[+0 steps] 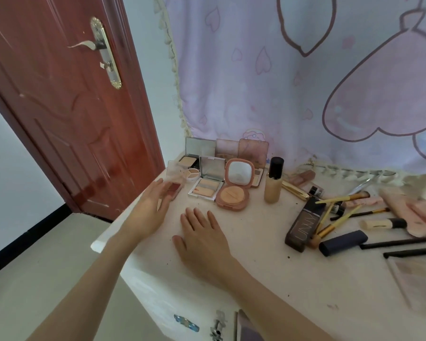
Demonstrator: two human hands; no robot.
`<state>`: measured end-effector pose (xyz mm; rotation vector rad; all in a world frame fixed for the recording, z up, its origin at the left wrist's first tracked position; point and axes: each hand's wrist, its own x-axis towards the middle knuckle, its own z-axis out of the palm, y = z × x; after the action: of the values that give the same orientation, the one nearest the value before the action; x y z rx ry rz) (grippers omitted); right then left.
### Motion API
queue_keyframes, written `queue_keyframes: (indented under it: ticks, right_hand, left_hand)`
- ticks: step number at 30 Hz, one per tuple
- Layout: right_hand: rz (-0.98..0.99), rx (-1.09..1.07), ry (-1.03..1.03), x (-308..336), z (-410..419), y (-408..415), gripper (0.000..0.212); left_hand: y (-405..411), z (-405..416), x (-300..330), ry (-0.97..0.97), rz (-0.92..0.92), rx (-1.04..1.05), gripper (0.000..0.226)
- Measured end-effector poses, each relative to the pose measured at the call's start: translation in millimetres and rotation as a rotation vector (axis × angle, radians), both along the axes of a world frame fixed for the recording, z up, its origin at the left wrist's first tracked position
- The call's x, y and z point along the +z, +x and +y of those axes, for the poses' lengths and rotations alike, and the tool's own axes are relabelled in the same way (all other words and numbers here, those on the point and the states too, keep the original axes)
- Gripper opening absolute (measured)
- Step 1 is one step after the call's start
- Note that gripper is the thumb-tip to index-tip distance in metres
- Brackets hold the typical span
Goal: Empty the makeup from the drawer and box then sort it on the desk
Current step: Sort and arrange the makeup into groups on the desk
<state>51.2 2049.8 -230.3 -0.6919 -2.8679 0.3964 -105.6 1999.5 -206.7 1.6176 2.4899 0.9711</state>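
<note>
Compacts stand open in a row along the white desk's (268, 274) far left corner, evidently sorted by kind. Left hand (153, 205), fingers straight, touches a small clear-lidded red blush case (174, 187), seemingly aligning it. Right hand (203, 238) rests flat, holding nothing. Wooden-handled brushes (342, 207) lie unsorted toward the right edge.

bare desk (256, 242) centre, compacts (231, 190) behind, brushes (349, 212) right

Makeup spread across the white desk (268, 271).
I see open compacts, one round peach powder compact (233, 193) among them, at the back left; gold-handled brushes (340, 210) lie scattered right.
</note>
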Motion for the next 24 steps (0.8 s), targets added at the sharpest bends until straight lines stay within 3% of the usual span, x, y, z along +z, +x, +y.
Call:
queue_keyframes:
  ticks: [4, 7, 10, 15, 19, 24]
  right_hand:
    - [0.061, 0.011, -0.05, 14.1, -5.5, 58.3, 0.05]
    - [0.24, -0.065, -0.097, 33.1, -2.2, 106.4, 0.046]
    - [0.373, -0.167, 0.117, 41.9, 14.8, 151.3, 0.043]
    - [0.332, -0.389, 0.149, 40.6, 66.2, 223.7, 0.037]
    - [0.29, -0.589, 0.208, 32.7, 108.5, 273.9, 0.029]
    - [0.181, -0.867, 0.204, 31.4, 157.1, 310.1, 0.029]
  left_hand:
    - [47.7, -24.8, -19.2, 0.03, 0.063, -0.006, 0.039]
    - [93.6, -23.5, -19.4, 0.008, 0.126, -0.121, 0.055]
    - [132.0, -1.8, -13.8, -0.024, 0.121, -0.241, 0.062]
    - [173.1, 46.0, -21.6, -0.08, 0.14, -0.343, 0.046]
    - [180.2, 75.2, -29.0, -0.214, 0.267, -0.328, 0.057]
    - [181.0, 86.9, -28.5, -0.275, 0.3, -0.31, 0.087]
